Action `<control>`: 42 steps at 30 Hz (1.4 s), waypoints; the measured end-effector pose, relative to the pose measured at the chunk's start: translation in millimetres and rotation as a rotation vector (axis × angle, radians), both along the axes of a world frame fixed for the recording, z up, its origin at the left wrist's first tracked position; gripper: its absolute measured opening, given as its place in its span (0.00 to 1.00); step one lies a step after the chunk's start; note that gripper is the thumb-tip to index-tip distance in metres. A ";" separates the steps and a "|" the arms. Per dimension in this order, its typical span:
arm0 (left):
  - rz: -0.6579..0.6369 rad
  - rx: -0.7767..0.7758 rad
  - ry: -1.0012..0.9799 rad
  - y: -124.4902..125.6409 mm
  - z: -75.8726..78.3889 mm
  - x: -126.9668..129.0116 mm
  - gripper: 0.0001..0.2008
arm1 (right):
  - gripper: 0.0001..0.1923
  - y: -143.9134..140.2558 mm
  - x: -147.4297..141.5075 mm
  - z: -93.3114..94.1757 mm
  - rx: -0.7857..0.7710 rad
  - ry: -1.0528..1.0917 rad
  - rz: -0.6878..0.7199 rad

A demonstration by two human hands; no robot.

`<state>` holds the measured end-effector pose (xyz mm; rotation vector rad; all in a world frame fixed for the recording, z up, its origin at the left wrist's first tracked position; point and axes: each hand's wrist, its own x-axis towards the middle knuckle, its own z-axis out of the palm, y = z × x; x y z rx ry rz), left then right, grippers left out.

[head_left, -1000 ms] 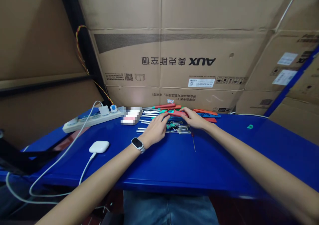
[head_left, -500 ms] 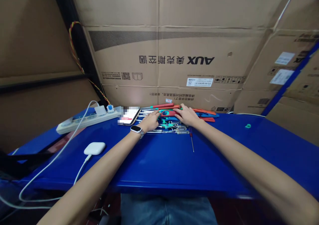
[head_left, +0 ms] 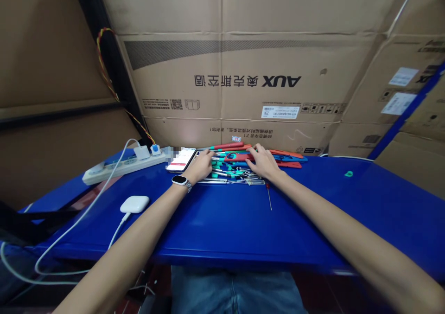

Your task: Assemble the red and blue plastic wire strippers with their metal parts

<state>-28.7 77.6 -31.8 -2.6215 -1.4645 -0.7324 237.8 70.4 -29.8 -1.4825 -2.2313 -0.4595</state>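
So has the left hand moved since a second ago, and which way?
Yes: judged against the power strip, the left hand has shifted leftward, closer to the phone.

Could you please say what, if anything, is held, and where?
I cannot tell: the right hand is at the right end of the red handle, the left hand by silver tubes.

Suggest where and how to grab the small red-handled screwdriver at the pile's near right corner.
Probably by its red handle, pinched across the sides from the near right: it looks thicker than the thin shaft, which points toward the person. Clear-handled tools crowd its left; the right hand is just beyond.
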 end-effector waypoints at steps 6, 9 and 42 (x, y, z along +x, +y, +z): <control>-0.026 0.001 0.013 -7.2 -0.6 -8.7 0.17 | 0.15 1.5 -6.0 -1.7 0.016 0.021 0.037; -0.027 -0.030 0.047 -8.7 -2.6 -7.2 0.18 | 0.15 2.3 -10.7 -3.2 0.024 0.033 0.063; -0.060 -0.085 0.111 -14.0 -6.0 13.0 0.17 | 0.09 11.4 -25.1 -3.1 -0.025 0.037 0.094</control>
